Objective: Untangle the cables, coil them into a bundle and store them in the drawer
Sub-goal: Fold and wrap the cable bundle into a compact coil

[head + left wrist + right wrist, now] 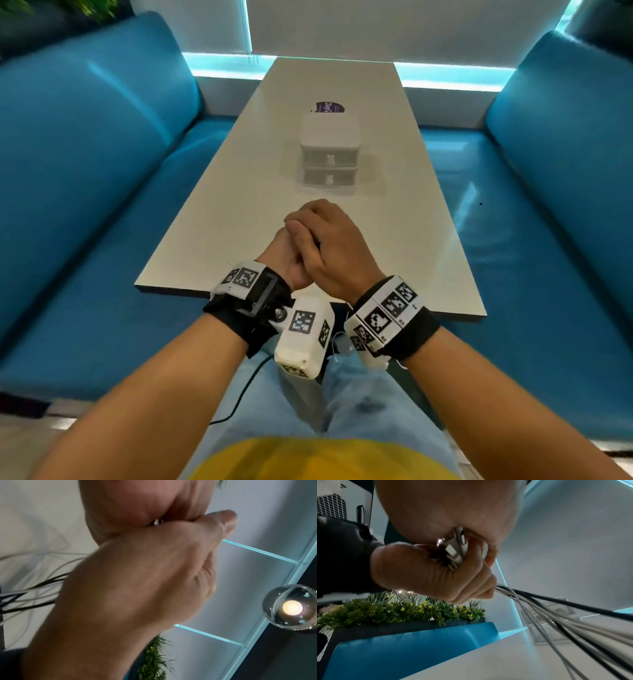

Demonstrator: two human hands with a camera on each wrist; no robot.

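Your left hand [429, 572] is closed as a fist around the cables [556, 609], with their plugs [455, 547] sticking out on top. Your right hand [329, 250] lies over it; I cannot tell its grip. Both hands are above the near end of the table [239, 192], and the closed drawer box [329, 150] stands behind.

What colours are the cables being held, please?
The cables are black and white, clearest in the right wrist view.

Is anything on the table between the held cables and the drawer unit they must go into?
Nothing stands on the bare table between the hands and the drawer unit. Both its drawers look shut, so one must be opened first. The left hand grips the cables, the right hand closed over it.
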